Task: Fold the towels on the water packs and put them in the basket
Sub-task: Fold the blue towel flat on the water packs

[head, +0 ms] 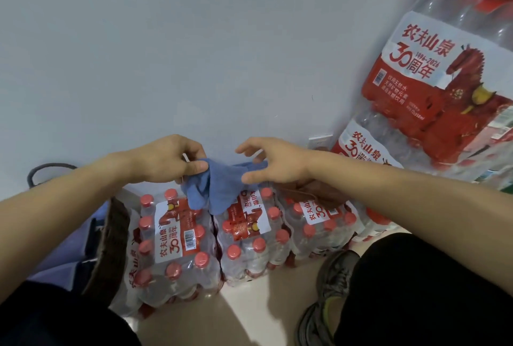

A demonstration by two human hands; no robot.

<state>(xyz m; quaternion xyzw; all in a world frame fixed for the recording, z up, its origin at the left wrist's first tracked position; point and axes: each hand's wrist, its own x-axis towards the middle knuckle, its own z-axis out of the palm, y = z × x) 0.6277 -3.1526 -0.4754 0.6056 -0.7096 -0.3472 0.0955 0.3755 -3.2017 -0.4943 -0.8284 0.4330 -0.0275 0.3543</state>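
Your left hand point(163, 159) is pinching one top corner of the blue towel point(219, 187) btwn thumb and fingers, holding it up off the water packs point(177, 234); the cloth hangs bunched, its lower edge draping onto the pack labels. Your right hand point(274, 162) is spread w/ fingers loose, touching or just beside the other top edge, but I can't tell if it actually has hold of it. That's the main risk: w/ only one corner secured, the towel stays twisted, and any fold you start now will come out crooked, or the free side slips and drops btwn the packs or to the floor point(249, 312). Get the right corner pinched first, then pull it flat. Also, the shrink-wrap and red caps make a lumpy, slick surface, so a fold laid there may slide or wrinkle. The basket point(111, 234) appears to sit at your left, beside the packs, partly behind your forearm, so the reach over could knock the folded towel open.
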